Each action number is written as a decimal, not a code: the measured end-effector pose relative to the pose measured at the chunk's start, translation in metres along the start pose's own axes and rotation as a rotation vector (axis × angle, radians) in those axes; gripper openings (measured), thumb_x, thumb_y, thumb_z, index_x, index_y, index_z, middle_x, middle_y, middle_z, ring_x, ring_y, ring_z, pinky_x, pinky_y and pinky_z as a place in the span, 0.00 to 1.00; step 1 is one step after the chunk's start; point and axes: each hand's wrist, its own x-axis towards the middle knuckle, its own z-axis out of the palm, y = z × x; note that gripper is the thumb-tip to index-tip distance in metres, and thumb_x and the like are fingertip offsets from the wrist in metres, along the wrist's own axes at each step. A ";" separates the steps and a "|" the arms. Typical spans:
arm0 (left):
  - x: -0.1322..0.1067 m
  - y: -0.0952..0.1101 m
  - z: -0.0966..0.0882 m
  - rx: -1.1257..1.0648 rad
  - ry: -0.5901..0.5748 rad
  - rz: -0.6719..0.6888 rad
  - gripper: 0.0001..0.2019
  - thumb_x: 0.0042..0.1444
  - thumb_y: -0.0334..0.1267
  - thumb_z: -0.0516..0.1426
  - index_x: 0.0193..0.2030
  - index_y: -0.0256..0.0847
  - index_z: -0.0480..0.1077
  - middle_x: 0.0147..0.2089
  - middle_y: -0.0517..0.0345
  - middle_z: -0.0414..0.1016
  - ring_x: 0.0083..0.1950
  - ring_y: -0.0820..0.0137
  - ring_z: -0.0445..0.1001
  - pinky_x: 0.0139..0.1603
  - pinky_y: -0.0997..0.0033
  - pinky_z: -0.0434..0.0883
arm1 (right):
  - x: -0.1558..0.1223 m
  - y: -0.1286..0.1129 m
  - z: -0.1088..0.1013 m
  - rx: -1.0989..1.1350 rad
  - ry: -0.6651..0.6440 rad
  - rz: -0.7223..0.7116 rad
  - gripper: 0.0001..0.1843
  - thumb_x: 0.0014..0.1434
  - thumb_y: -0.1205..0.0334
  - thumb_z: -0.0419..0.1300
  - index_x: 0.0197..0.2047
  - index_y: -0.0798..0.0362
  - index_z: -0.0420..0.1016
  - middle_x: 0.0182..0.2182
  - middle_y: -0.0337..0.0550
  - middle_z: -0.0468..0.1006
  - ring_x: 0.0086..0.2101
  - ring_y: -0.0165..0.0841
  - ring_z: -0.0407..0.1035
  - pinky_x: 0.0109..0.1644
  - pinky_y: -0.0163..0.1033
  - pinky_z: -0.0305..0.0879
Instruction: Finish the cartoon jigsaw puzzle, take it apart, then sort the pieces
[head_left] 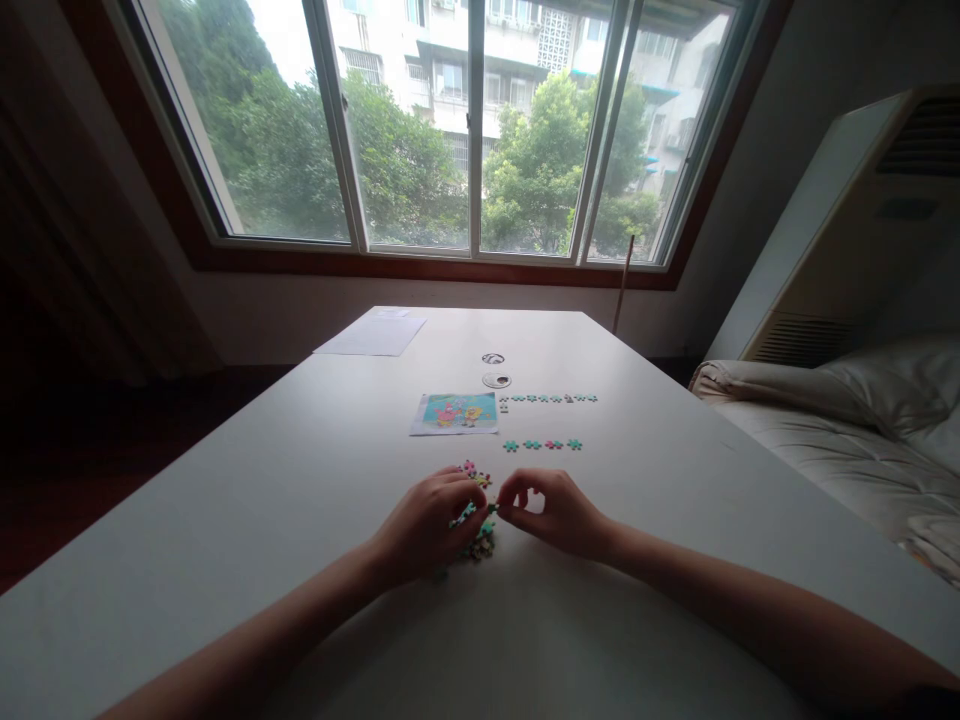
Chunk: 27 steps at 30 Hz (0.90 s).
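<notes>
My left hand (439, 515) is over a heap of loose jigsaw puzzle pieces (480, 545), its thumb and fingertips closed together. Facing it from the right, my right hand (551, 510) pinches with thumb and forefinger. Between the two sets of fingertips shows a small greenish puzzle piece (493, 507), which both hands seem to grip. Part of the heap is hidden by my left hand. Beyond the hands lies a row of puzzle pieces (532, 445), mostly teal with one pinkish. Farther back is a longer row of pieces (544, 398), beside a colourful cartoon picture sheet (457, 412).
Everything lies on a white table (262, 500). Two round flat items (496, 380) are behind the rows, and white paper (379, 335) rests at the far left corner. A pale padded sofa (832, 420) stands at the right, below a tall appliance. Windows (420, 150) are ahead.
</notes>
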 end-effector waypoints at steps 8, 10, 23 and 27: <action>0.003 -0.001 0.000 -0.255 0.024 -0.263 0.10 0.53 0.39 0.52 0.27 0.35 0.69 0.21 0.62 0.63 0.23 0.77 0.57 0.24 0.78 0.57 | 0.003 0.003 -0.005 -0.131 0.135 -0.058 0.07 0.52 0.62 0.59 0.36 0.53 0.71 0.28 0.39 0.74 0.28 0.26 0.65 0.33 0.33 0.62; 0.004 -0.003 0.001 -0.358 0.017 -0.294 0.11 0.53 0.41 0.52 0.28 0.34 0.68 0.21 0.63 0.62 0.23 0.77 0.57 0.23 0.78 0.56 | 0.003 0.005 -0.005 -0.196 0.167 -0.086 0.04 0.52 0.62 0.58 0.33 0.52 0.71 0.27 0.39 0.73 0.27 0.27 0.64 0.34 0.34 0.62; 0.005 -0.004 0.002 -0.552 0.009 -0.312 0.12 0.52 0.42 0.53 0.28 0.33 0.68 0.23 0.62 0.63 0.25 0.76 0.59 0.25 0.78 0.57 | 0.001 0.007 -0.006 -0.302 0.184 -0.158 0.04 0.53 0.61 0.59 0.31 0.51 0.71 0.27 0.37 0.73 0.26 0.26 0.64 0.38 0.36 0.59; 0.006 0.000 0.001 -0.562 0.007 -0.311 0.12 0.52 0.41 0.53 0.28 0.33 0.68 0.24 0.61 0.64 0.26 0.76 0.60 0.25 0.78 0.58 | 0.000 0.006 -0.006 -0.315 0.182 -0.165 0.04 0.53 0.61 0.58 0.31 0.51 0.71 0.27 0.37 0.73 0.26 0.26 0.64 0.38 0.36 0.59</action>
